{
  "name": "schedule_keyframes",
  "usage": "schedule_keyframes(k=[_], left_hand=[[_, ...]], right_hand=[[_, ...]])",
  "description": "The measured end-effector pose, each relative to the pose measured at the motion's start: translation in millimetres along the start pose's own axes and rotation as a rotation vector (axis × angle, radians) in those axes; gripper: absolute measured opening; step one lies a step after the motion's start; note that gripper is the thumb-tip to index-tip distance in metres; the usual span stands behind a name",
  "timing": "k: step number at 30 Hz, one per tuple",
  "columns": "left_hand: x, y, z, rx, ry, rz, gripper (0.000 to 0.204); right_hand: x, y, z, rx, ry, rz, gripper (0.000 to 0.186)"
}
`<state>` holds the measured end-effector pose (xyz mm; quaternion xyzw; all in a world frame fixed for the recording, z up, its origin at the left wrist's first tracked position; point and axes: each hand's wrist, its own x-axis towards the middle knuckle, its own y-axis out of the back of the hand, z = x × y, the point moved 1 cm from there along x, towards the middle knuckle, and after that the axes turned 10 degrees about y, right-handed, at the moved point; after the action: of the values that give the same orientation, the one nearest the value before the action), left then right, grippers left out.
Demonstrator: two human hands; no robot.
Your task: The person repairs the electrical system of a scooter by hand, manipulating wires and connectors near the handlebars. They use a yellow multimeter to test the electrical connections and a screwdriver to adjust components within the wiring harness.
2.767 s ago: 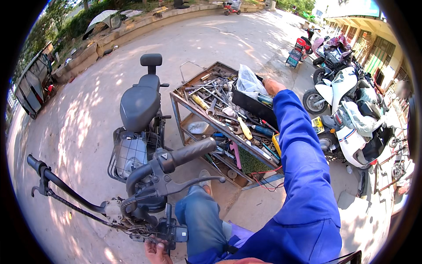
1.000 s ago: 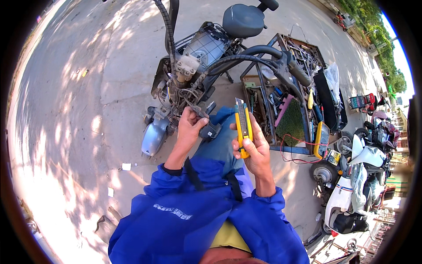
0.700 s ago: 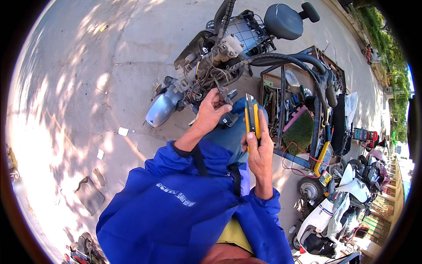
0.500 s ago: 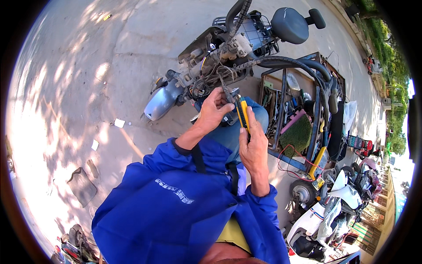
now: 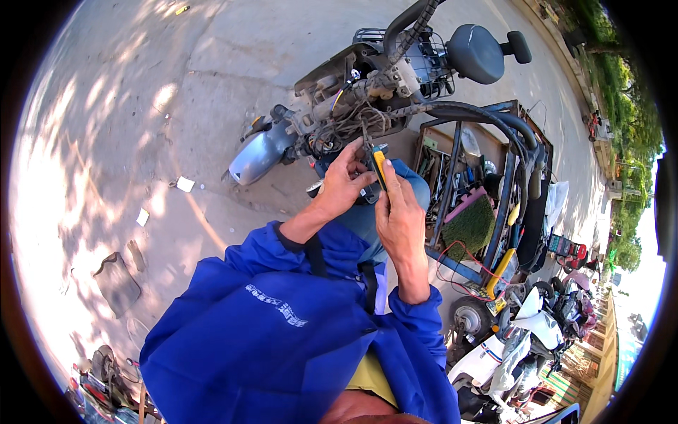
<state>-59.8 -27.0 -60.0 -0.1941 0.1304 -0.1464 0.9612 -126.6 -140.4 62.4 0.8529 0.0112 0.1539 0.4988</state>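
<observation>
In front of me, the fingers of my left hand (image 5: 346, 182) are closed on a dark cable (image 5: 366, 141) hanging from the wiring of a stripped electric scooter (image 5: 339, 113). My right hand (image 5: 401, 212) grips a yellow-and-black utility knife (image 5: 380, 166), its front end up against the cable beside my left fingertips. Whether a blade is out is too small to tell. Loose wires (image 5: 360, 120) spread over the scooter's bare frame just beyond both hands. Below them is my knee in blue jeans (image 5: 417, 185).
Right of my knee stands a metal-framed cart (image 5: 441, 198) holding tools and a green mat (image 5: 470, 230). A yellow meter (image 5: 501, 272) with red leads hangs by it. A silver fender (image 5: 258, 157) is at left. Scooters (image 5: 487, 353) are parked lower right. A grey mat (image 5: 116, 283) lies left.
My right hand has turned the utility knife and brought it slightly left, closer to my left hand. My left hand keeps hold of the cable. The view has shifted a little.
</observation>
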Motion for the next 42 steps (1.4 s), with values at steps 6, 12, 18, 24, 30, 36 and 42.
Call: schedule_keyframes(k=[6, 12, 18, 24, 30, 36, 42], left_hand=[[-4, 4, 8, 0.097, 0.116, -0.014, 0.081], [-3, 1, 2, 0.053, 0.025, 0.044, 0.084], [-5, 6, 9, 0.14, 0.15, -0.016, 0.084], [-7, 2, 7, 0.117, 0.065, 0.042, 0.084], [-8, 4, 9, 0.11, 0.087, 0.024, 0.084], [-8, 4, 5, 0.105, 0.08, 0.024, 0.084], [-8, 3, 6, 0.085, 0.074, 0.026, 0.083]], right_hand=[[3, -1, 3, -0.013, 0.002, -0.006, 0.058], [7, 2, -2, -0.044, 0.016, 0.008, 0.058], [9, 3, -6, -0.1, -0.01, -0.031, 0.057], [5, -3, -6, -0.152, -0.015, -0.031, 0.058], [3, -5, -7, -0.155, -0.014, -0.031, 0.059], [0, -8, -6, -0.153, -0.02, -0.022, 0.059], [0, -6, -6, -0.197, 0.013, -0.054, 0.062]])
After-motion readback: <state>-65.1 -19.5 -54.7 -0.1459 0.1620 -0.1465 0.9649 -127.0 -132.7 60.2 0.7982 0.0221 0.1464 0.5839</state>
